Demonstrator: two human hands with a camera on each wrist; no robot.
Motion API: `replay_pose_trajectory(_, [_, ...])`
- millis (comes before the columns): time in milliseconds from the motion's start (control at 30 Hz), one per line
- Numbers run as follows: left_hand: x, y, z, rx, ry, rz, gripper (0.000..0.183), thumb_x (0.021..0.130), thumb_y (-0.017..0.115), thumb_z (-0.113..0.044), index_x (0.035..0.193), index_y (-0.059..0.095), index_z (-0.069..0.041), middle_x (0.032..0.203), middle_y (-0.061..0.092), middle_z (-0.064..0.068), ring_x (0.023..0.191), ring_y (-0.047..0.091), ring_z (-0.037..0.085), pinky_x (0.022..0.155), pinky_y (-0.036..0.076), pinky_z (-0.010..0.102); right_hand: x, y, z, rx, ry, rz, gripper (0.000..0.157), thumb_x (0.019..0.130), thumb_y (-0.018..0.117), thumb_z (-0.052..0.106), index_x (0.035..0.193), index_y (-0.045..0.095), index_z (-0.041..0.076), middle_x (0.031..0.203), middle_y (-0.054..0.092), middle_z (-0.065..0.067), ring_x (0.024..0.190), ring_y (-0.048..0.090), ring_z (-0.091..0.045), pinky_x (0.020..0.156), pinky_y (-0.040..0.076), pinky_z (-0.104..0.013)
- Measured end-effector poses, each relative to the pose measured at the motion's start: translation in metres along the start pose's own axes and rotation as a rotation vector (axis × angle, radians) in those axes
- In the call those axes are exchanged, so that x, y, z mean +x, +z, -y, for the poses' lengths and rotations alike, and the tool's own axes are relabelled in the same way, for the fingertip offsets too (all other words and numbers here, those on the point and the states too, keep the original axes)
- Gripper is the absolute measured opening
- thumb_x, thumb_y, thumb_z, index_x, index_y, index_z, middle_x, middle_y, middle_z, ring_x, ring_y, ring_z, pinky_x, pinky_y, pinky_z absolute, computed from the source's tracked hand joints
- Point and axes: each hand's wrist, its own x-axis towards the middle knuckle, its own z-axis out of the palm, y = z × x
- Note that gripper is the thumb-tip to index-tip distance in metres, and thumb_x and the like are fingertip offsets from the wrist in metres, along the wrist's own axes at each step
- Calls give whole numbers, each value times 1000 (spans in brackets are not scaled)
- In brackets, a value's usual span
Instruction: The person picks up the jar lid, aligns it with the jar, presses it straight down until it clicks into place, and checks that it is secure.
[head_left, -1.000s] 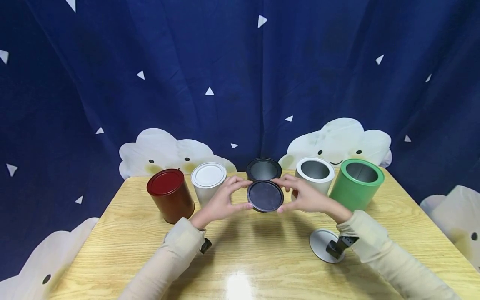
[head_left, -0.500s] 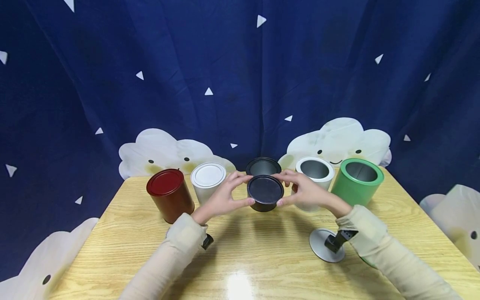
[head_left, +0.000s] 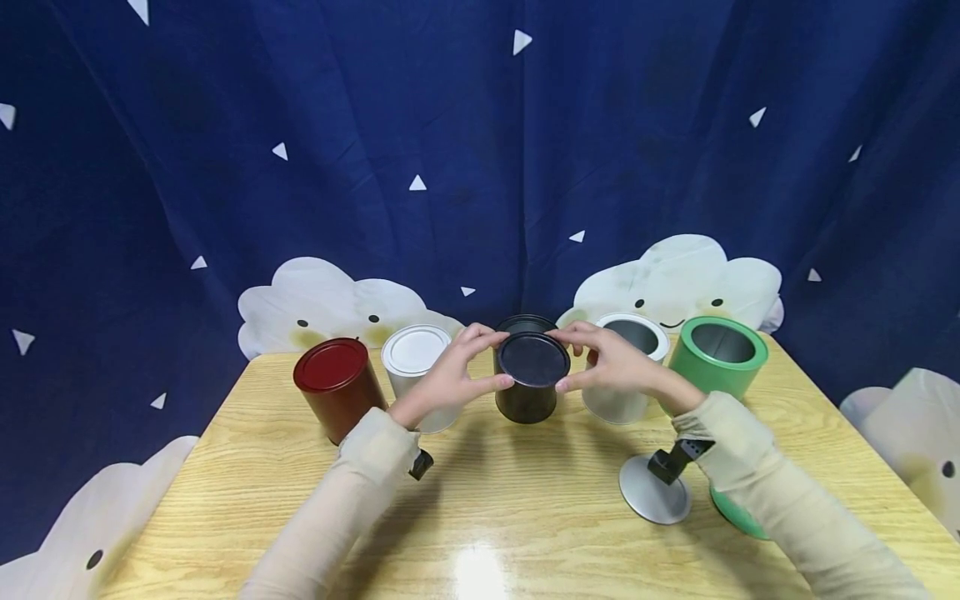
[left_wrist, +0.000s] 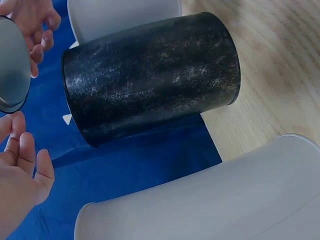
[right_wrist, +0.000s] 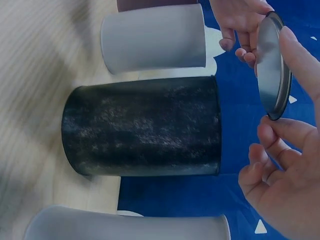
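Observation:
A round black lid [head_left: 534, 360] is pinched at its edge from both sides, between thumb and fingers of my left hand [head_left: 467, 367] and of my right hand [head_left: 613, 363]. Below and just behind it stands an open black can [head_left: 527, 405], upright, its mouth partly covered by the lid in the head view. Seen from the right wrist, the lid [right_wrist: 272, 65] shows a grey metal underside and is apart from the rim of the scuffed black can [right_wrist: 145, 127]. The left wrist view also has a gap between lid [left_wrist: 12, 67] and can [left_wrist: 150, 77].
Left of the black can stand a lidded white can [head_left: 417, 353] and a lidded dark red can [head_left: 339, 392]. To the right are an open white can [head_left: 618, 404] and an open green can [head_left: 716, 375]. A pale lid [head_left: 645, 500] and a green lid [head_left: 737, 515] lie near my right forearm.
Both hands have moved up and away from me with the black lid, from in front of the black can to over its near rim. More of the green lid shows beside my right sleeve.

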Motion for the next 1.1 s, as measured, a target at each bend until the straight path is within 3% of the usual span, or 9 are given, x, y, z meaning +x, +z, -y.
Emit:
replay_pose_trajectory(433, [16, -5, 7, 11, -40, 31, 56, 76, 74, -15, 124, 53, 3, 107, 52, 10, 101, 42, 22, 88, 34, 38, 16, -10, -12, 7, -26, -8, 65, 68, 80, 19, 123, 54, -4, 95, 52, -5, 80, 43, -22, 59, 40, -30])
replay_pose_trajectory(633, [23, -7, 13, 19, -29, 29, 54, 76, 74, -13, 123, 53, 5, 107, 52, 11, 101, 42, 24, 88, 34, 38, 24, -14, -13, -1, 19, 15, 66, 70, 79, 21, 125, 52, -2, 97, 52, -5, 81, 43, -21, 65, 41, -38])
replay_pose_trajectory(1100, [37, -8, 26, 20, -81, 116, 55, 81, 68, -14, 128, 47, 6, 111, 49, 14, 101, 38, 27, 89, 33, 38, 35, -17, -24, 36, 105, 32, 67, 72, 77, 23, 129, 49, -1, 102, 51, -9, 88, 43, -25, 71, 39, -36])
